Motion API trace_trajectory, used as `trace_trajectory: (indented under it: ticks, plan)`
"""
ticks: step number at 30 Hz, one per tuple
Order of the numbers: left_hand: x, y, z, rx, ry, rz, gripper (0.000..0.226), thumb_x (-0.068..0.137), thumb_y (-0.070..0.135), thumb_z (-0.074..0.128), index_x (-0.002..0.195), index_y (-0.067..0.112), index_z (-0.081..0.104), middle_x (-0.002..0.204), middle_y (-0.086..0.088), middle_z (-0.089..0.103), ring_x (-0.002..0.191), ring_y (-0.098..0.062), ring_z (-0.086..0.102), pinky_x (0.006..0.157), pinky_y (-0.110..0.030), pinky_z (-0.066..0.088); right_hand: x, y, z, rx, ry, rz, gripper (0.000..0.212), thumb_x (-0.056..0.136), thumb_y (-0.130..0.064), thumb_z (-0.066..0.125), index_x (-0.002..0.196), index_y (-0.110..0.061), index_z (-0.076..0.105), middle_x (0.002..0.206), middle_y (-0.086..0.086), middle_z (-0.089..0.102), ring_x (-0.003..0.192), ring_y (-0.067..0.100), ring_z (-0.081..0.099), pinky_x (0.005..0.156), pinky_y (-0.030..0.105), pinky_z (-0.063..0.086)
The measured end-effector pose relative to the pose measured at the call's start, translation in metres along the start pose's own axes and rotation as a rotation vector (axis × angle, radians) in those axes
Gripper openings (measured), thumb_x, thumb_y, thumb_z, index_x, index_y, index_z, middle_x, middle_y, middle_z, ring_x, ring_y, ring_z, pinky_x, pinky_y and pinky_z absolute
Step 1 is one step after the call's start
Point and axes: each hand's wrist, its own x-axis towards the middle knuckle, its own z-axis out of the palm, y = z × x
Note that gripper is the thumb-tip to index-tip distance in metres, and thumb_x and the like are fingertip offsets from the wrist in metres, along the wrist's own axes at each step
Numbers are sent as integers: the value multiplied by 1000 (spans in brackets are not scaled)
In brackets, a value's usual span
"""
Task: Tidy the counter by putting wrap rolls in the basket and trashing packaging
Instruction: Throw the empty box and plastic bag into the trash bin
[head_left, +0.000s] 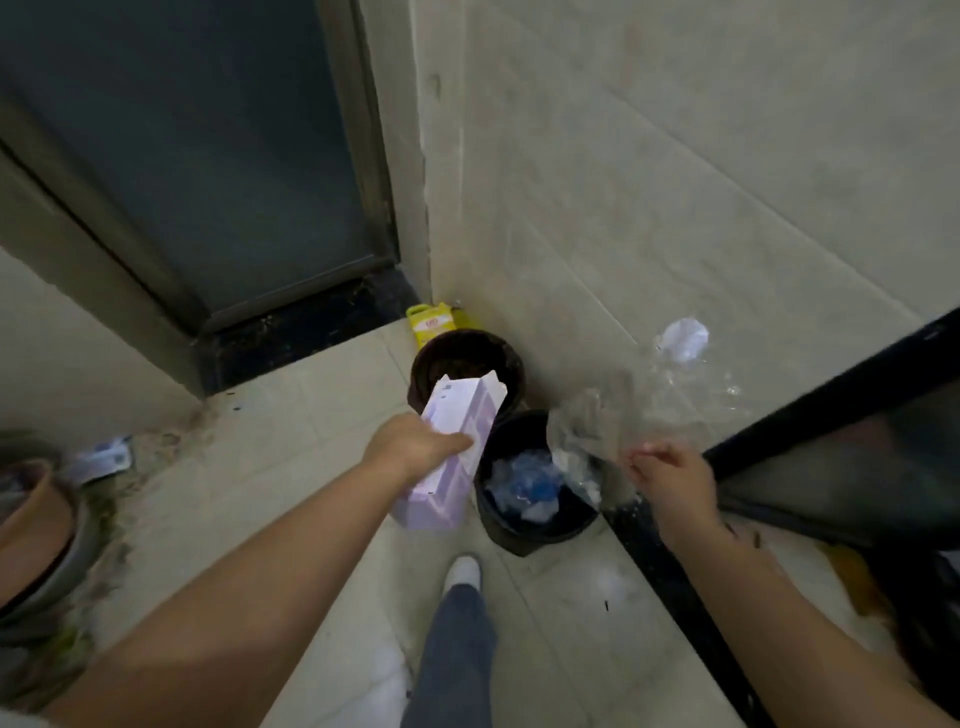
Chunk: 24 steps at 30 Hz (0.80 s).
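Observation:
My left hand (415, 447) grips a long pale purple cardboard box (457, 457), open at its far end, held tilted just left of a black trash bin (498, 525). My right hand (670, 473) pinches a sheet of clear crumpled plastic wrapping (639, 395) that trails up and over the bin's right side. The bin holds white and blue plastic waste (530, 483). Neither wrap rolls nor the basket are in view.
A dark brown round pot (431, 358) stands behind the bin in the wall corner, with a yellow packet (434, 322) behind it. A dark door (208, 156) is at upper left, a black-framed cabinet (831, 441) at right, a clay pot (36, 514) at far left. My foot (465, 571) is on the tiled floor.

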Motion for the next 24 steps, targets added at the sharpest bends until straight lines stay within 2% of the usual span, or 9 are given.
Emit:
trace_trajectory:
  ticks: [1,3,5,7,10,15,17,20,24]
  plan:
    - [22,6,6,-16,-46,-28,56,79,46,64,112,1,58,115,-17,63,98,-31,59,70,-29,38,14,7,6,-2,24,46,29,79,9,56,60,-13,54,72,11,57,72,23,57,72,31,49]
    - [63,16,19,-29,-126,-76,59,79,45,65,116,0,55,121,-18,60,107,-31,58,78,-30,42,41,22,17,51,58,132,31,80,13,51,60,-11,52,70,12,55,64,18,58,59,18,51]
    - [99,24,36,-36,-193,-113,62,80,44,64,121,0,52,125,-17,58,110,-31,56,78,-29,40,65,39,28,115,110,221,33,81,13,51,59,-11,49,69,11,53,63,18,54,52,12,48]
    - [132,31,58,-29,-255,-129,62,80,44,64,123,1,52,125,-17,58,109,-31,56,74,-28,37,87,55,38,167,153,284,33,81,12,53,57,-10,47,67,10,52,63,18,51,54,13,47]
    - [177,34,97,10,-329,-131,64,81,44,63,128,4,48,132,-16,54,115,-31,54,76,-26,35,126,83,51,225,159,347,34,82,13,50,57,-9,44,68,10,52,64,16,51,61,17,49]
    - [247,18,168,111,-418,-178,67,83,51,57,126,0,49,132,-18,54,116,-33,53,85,-31,43,196,147,69,244,148,464,35,87,8,47,58,-10,41,77,6,59,71,12,56,51,6,50]
    - [270,7,198,132,-443,-189,69,82,51,58,128,0,47,133,-18,53,117,-33,53,88,-32,44,222,177,77,218,143,492,35,87,5,47,58,-11,41,80,4,61,76,12,57,58,10,51]
    - [295,-8,237,168,-449,-196,74,82,51,58,132,0,40,136,-17,50,119,-33,51,82,-29,41,248,215,81,157,139,470,36,86,5,48,56,-15,44,85,0,61,86,14,55,76,23,45]
    - [326,-25,285,242,-397,-145,78,80,52,60,133,1,33,136,-17,47,120,-34,49,85,-34,44,267,262,80,-61,85,341,37,87,6,45,60,-19,45,97,0,58,90,15,52,74,17,41]
